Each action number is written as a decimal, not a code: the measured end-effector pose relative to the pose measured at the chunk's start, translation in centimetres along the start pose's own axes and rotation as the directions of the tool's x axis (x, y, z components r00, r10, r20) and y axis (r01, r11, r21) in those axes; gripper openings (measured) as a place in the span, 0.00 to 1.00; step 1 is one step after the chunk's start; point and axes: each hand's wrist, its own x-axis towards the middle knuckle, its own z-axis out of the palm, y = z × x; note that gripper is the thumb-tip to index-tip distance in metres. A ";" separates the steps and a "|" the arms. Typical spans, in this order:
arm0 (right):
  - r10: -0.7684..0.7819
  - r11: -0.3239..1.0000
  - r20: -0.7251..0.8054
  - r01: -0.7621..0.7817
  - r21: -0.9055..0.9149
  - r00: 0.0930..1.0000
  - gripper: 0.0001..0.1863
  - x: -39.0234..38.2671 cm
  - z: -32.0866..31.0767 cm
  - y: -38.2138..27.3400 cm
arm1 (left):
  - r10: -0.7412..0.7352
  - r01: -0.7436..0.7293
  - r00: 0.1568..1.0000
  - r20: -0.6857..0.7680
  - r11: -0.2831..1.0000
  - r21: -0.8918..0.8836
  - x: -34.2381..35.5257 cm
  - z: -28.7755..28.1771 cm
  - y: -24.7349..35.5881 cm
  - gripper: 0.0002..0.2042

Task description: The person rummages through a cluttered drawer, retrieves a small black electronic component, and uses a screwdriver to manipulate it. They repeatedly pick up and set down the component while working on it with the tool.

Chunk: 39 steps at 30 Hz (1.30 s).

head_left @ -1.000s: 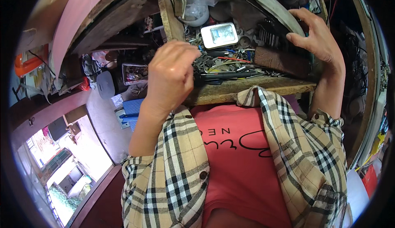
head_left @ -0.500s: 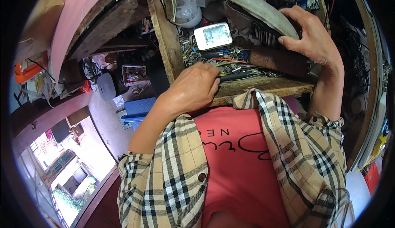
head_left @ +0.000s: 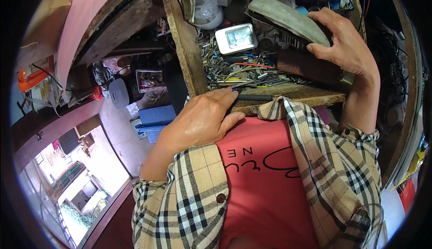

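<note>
My left hand [head_left: 209,114] is at the near wooden edge of an open drawer [head_left: 310,97]. Its fingers are closed over a slim tool with a black handle [head_left: 255,98], which sticks out to the right; most of the tool is hidden. My right hand [head_left: 344,42] grips the right end of a long, curved, pale grey object [head_left: 290,20] with a dark underside, holding it tilted over the drawer; its kind is unclear. Below and left of it lie a silvery tin with a clear window [head_left: 236,38] and a heap of small metal parts and thin tools [head_left: 252,72].
A brown block [head_left: 310,68] lies at the drawer's right front. Further back is a white bowl with plastic bags [head_left: 210,17]. The drawer's left wooden wall [head_left: 182,37] rises beside my left hand. Dark cables [head_left: 396,64] hang at the right.
My left hand has come out of the heap toward my chest, bringing the black-handled tool over the drawer's edge. My right hand and the pale object have shifted slightly down.
</note>
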 end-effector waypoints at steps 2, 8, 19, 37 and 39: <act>-0.005 1.000 -0.012 0.005 -0.001 1.000 0.29 0.0 0.0 0.0 | -0.035 0.036 0.998 0.043 0.999 -0.011 0.1 -0.4 0.3 0.23; 0.029 1.000 -0.041 -0.030 -0.008 0.999 0.30 -0.1 -0.4 0.3 | -0.083 0.088 0.994 0.078 0.994 -0.059 0.6 -0.4 0.7 0.24; -0.003 0.985 0.121 -0.018 0.173 0.993 0.29 -0.2 -0.8 0.0 | -0.029 0.025 0.993 -0.116 0.999 -0.039 0.8 -0.6 0.4 0.12; -0.332 0.939 0.418 0.253 0.234 0.846 0.29 0.7 8.0 -5.4 | 0.068 0.021 0.897 -0.437 0.981 0.195 4.2 -2.3 -1.3 0.11; -0.322 0.947 0.385 0.301 0.116 0.865 0.34 0.7 8.8 -4.9 | 0.162 -0.067 0.910 -0.382 0.966 0.250 5.5 -1.9 -1.2 0.18</act>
